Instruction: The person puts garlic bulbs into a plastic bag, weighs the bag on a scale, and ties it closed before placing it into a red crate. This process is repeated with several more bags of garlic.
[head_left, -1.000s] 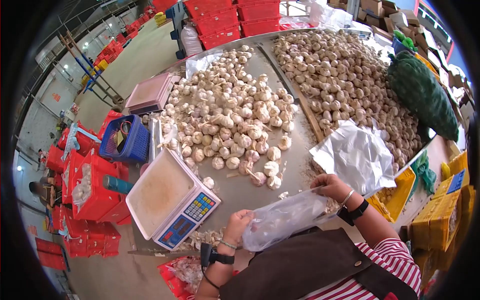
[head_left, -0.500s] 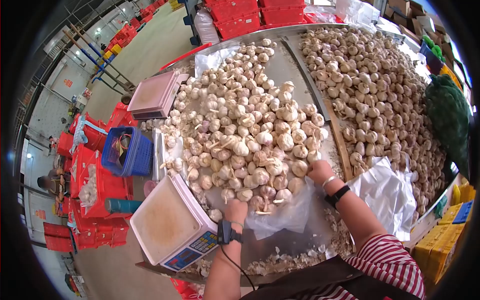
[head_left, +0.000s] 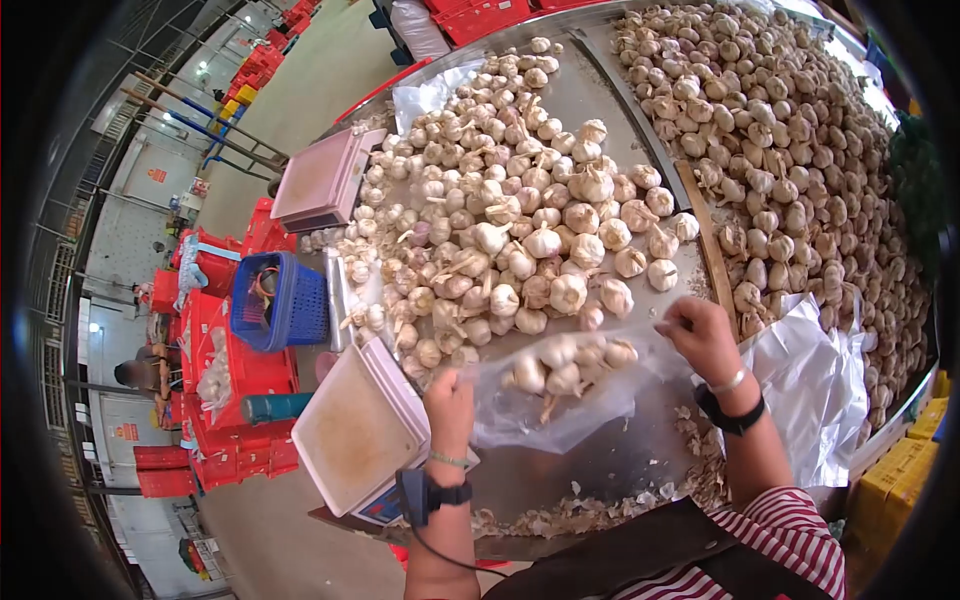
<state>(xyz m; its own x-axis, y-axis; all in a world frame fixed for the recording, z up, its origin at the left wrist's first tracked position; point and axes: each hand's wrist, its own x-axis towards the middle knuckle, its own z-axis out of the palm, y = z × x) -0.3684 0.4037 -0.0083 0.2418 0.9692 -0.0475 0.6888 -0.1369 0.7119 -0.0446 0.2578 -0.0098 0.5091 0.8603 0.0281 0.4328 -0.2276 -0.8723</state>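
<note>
A clear plastic bag [head_left: 590,422] is stretched between my two hands above the metal table. Several garlic bulbs [head_left: 563,380] show through it, gathered in its middle. My left hand [head_left: 450,405] is closed on the bag's left edge, beside a weighing scale [head_left: 360,430]. Closed with bent fingers, my right hand [head_left: 702,340] pinches the bag's right edge. Just beyond the bag spreads a pile of loose garlic bulbs [head_left: 540,243], some with short stems.
A wooden strip [head_left: 708,240] and metal divider separate a larger garlic heap [head_left: 780,150] at right. Silvery sheeting [head_left: 805,385] lies by my right forearm. Papery skins [head_left: 570,515] litter the near edge. A second scale [head_left: 325,178], blue basket [head_left: 280,302] and red crates [head_left: 245,450] are leftward.
The bag lay low on the table with my hands by the bulbs; now it is raised and drawn taut with garlic in it. My right hand has moved right, and the camera view has shifted.
</note>
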